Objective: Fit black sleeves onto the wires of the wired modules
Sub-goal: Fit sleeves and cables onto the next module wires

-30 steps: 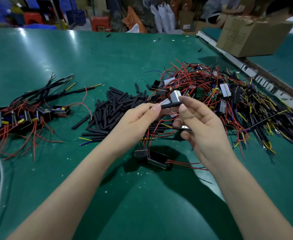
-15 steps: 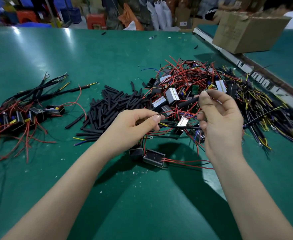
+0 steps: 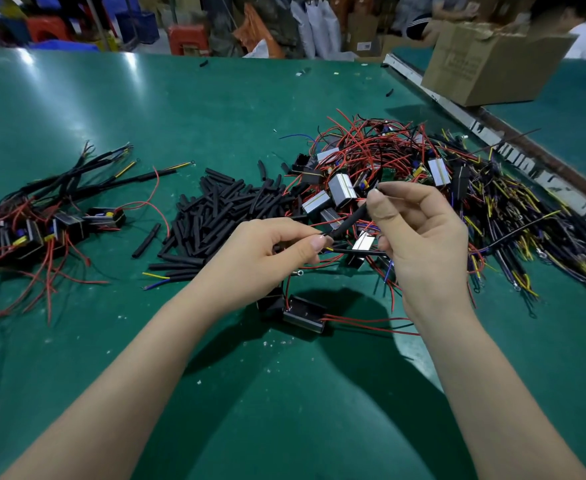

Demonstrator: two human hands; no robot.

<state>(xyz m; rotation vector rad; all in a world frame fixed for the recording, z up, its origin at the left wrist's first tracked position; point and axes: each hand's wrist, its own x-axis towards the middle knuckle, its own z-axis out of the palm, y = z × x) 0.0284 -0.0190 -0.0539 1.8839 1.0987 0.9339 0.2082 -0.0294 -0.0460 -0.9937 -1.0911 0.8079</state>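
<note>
The green table (image 3: 215,109) is laid out as a working line, so each pile's place seems to follow from the job. At the right sprawls the largest heap, the tangle of unsleeved modules (image 3: 405,168) with red, yellow and black leads, within reach of the right hand. In the middle lies the pile of black sleeves (image 3: 215,216), loose and close in front of the person so one can be picked without stretching. At the left a smaller bundle of finished modules (image 3: 42,226) rests with its wires already dressed in black tubing, set well apart from the raw stock, likely to keep the two from mixing. A cardboard box (image 3: 488,60) stands at the far right edge. Near the person, one module (image 3: 303,317) lies on the table below the hands, its red wires trailing right. The right hand (image 3: 423,244) pinches the upper end of a single black sleeve (image 3: 350,221), held slanted toward the left hand (image 3: 267,251), whose thumb and forefinger pinch thin wires at the sleeve's lower mouth, probably to feed them in.
</note>
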